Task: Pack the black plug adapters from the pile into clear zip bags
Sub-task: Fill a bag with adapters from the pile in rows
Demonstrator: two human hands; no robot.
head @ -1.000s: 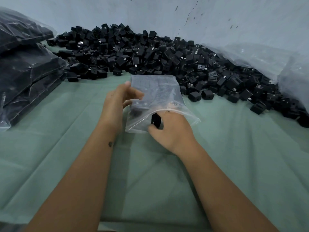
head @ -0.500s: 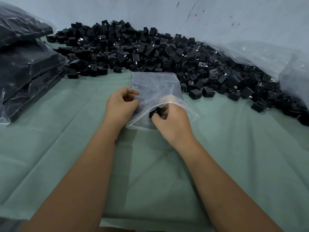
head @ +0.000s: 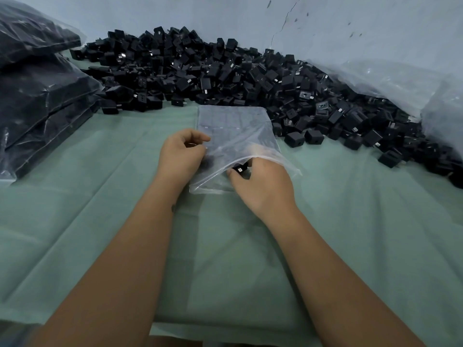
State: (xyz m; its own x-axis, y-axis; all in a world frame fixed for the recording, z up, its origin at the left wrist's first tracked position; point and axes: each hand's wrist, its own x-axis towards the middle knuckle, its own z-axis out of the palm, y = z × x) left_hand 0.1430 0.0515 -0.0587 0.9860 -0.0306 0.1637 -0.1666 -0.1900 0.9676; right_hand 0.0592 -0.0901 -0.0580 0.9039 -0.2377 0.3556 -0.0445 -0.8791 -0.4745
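right hand (head: pixel 263 189) pushed adapter (head: pixel 240 169) deeper into zip bag (head: pixel 235 126) | left hand (head: pixel 181 156) pinching bag mouth | nearly bagged

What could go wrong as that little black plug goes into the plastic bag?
The right hand pinches a black plug adapter at the mouth of the clear zip bag; it could snag on the limp film. The left hand holds only one edge of the opening, so the mouth may sag shut. The bag's far end touches the adapter pile, where loose pieces might get nudged.
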